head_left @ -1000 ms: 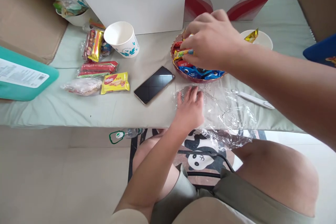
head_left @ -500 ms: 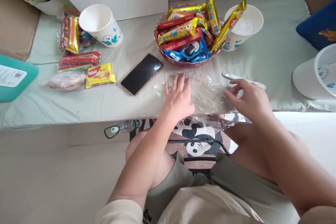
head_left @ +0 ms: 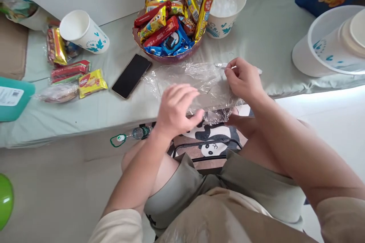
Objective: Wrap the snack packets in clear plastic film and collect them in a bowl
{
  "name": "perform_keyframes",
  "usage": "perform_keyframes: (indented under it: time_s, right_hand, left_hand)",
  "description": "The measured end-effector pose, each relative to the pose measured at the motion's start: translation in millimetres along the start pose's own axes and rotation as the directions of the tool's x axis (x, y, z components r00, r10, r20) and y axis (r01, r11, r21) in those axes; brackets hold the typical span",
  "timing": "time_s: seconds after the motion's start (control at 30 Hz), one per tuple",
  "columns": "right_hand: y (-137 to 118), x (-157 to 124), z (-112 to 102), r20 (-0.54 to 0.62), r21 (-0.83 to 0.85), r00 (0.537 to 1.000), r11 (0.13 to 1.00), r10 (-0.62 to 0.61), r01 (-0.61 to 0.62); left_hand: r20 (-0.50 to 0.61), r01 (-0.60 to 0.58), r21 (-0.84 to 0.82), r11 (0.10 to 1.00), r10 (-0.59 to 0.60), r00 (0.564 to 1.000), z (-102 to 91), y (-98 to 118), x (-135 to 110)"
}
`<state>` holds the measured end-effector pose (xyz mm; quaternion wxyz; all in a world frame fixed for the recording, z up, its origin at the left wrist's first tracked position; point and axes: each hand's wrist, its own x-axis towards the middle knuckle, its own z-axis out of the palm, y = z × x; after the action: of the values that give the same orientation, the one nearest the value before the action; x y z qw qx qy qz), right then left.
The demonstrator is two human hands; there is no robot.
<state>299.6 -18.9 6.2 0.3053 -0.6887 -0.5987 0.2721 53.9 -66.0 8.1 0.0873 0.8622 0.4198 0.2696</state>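
Note:
A crumpled sheet of clear plastic film [head_left: 196, 74] lies along the table's front edge, with part of it hanging over. Above its near left part, my left hand [head_left: 178, 110] is raised, thumb apart from slightly bent fingers, holding nothing. My right hand [head_left: 245, 79] is at the film's right side, thumb and fingers pinched together. What they pinch, if anything, is hidden. Around that hand, both ends of a slim pale tool [head_left: 221, 65] show, its middle covered. A dark phone [head_left: 131, 76] lies left of the film. Behind it stands a glass bowl [head_left: 182, 56] heaped with wrapped snacks.
Paper cups stand left [head_left: 85, 32] and right [head_left: 226, 11] of the bowl. Several packaged snacks [head_left: 92, 82] lie at the left. A large white tub [head_left: 305, 53] holding cups stands at the right. Below the table edge are a water bottle [head_left: 142, 133] and a panda-print bag [head_left: 212, 148].
My left hand has lifted from the film, where it lay spread flat. My right hand has closed its fingers and covers the slim tool's middle. The view has shifted to the right.

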Motion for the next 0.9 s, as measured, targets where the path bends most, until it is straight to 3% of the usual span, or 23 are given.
perform_keyframes:
  time_s: [0.17, 0.23, 0.33, 0.43, 0.57, 0.7, 0.8, 0.9]
  right_hand:
    - [2, 2, 1, -0.014, -0.016, 0.999, 0.999, 0.029, -0.029]
    - [4, 3, 1, -0.02, -0.039, 0.998, 0.998, 0.053, -0.054]
    - [8, 4, 1, -0.013, -0.066, 0.999, 0.997, 0.047, -0.047]
    - [13, 5, 2, -0.006, -0.077, 1.0, 0.997, 0.007, -0.007]
    - [16, 7, 5, -0.011, -0.087, 1.0, 0.996, -0.023, 0.022]
    - [11, 6, 4, 0.069, -0.196, 0.996, 0.979, -0.051, 0.064]
    - [7, 2, 5, 0.144, -0.338, 0.986, 0.932, -0.083, 0.128]
    - [7, -3, 8, 0.133, -0.419, 0.985, 0.895, -0.107, 0.153]
  left_hand:
    - [0.28, -0.132, -0.006, 0.991, 0.128, 0.952, 9.7, 25, -2]
    - [0.318, -0.174, -0.021, 0.985, 0.171, 0.932, 8.6, 25, -3]
    - [0.317, -0.143, 0.029, 0.989, 0.127, 0.94, 10.4, 25, -5]
    - [0.259, -0.143, 0.09, 0.986, 0.116, 0.959, 19.9, 29, -8]
    - [0.11, -0.316, -0.008, 0.949, 0.315, 0.943, 23.2, 36, -16]
    - [-0.069, -0.371, -0.058, 0.927, 0.367, 0.928, 5.2, 39, -29]
    - [-0.134, -0.392, -0.04, 0.919, 0.383, 0.914, -8.6, 38, -37]
    - [-0.177, -0.438, -0.021, 0.899, 0.428, 0.886, -18.8, 39, -41]
